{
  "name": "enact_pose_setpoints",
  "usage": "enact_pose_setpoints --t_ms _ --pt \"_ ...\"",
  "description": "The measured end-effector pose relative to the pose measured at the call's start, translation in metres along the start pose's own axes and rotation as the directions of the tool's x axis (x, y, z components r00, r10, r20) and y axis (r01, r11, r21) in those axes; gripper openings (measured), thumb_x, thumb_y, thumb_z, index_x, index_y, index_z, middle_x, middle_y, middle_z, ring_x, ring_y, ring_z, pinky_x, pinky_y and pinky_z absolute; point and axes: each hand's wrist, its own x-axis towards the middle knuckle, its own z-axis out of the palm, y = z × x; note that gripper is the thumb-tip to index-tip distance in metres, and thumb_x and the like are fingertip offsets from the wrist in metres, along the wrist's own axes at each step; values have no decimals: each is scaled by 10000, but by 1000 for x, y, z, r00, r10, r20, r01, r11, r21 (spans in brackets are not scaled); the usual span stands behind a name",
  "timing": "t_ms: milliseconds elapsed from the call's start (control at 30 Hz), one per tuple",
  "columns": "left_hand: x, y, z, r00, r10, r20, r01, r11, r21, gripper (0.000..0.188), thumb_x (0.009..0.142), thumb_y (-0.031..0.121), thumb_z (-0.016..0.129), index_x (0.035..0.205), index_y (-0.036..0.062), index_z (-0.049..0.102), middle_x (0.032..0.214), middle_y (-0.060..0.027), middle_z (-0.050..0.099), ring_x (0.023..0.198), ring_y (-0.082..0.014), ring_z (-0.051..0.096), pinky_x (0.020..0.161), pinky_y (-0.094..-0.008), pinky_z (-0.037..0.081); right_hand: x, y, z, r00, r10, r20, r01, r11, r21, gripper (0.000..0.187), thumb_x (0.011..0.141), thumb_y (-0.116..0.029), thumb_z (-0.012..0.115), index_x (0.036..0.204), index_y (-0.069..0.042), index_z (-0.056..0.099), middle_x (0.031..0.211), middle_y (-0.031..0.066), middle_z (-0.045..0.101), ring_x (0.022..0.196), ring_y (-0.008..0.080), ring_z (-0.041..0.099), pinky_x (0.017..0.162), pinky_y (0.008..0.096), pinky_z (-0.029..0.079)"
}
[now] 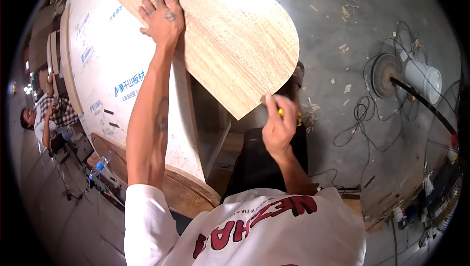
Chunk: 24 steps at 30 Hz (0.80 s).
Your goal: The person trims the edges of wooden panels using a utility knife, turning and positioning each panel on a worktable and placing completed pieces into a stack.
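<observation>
A light wood-grain board [240, 36] with a rounded far-right end lies over a white-covered worktable and juts past its right side. My left hand [164, 21] rests flat on the board's left edge, fingers spread and holding nothing. At the board's near right edge, close to its pointed corner, my right hand [280, 121] is closed around a small yellow tool [281, 113]. Most of that tool is hidden by my fingers, so its kind cannot be made out. Its tip meets the board's edge.
White sheeting with blue print [105, 60] covers the worktable. Loose cables [364, 114], a round fan base [387, 75] and a white bucket [423, 80] are on the right floor among wood shavings. Far left, another person [51, 112] sits near a plastic bottle [99, 166].
</observation>
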Motion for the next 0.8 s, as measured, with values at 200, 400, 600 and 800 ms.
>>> enact_pose_setpoints --t_ms 200,400,600,800 --pt "-4 -1 4 1000 -24 -15 24 1000 -15 686 1013 578 339 1568 174 321 1642 -203 192 1511 -449 119 1101 -759 128 -84 -40 3 814 -252 524 182 966 182 464 826 29 586 1265 -99 665 1012 78 601 923 287 591 888 412 432" --pt "-24 5 -8 982 190 6 -190 981 39 560 1053 376 343 1542 106 369 1616 -223 252 1508 -379 202 1154 -700 64 -63 -1 -71 747 514 421 -654 682 328 433 1006 -9 474 1435 -54 510 1066 156 719 849 198 698 737 298 553" --pt "-78 125 0 964 225 146 -197 963 -182 817 969 534 473 1525 -40 304 1614 -304 157 1514 -439 112 1122 -738 -12 -14 88 -168 85 757 648 -744 -384 546 212 981 -321 608 919 -122 567 815 60 625 615 167 569 553 283 486" --pt "-25 167 14 956 -77 282 110 988 -106 953 855 372 544 1511 -176 124 1634 -315 -17 1524 -448 -58 1090 -778 -1 39 66 -190 163 768 620 -887 -161 433 193 912 -260 742 1002 -145 616 714 27 566 556 133 524 520 293 469"
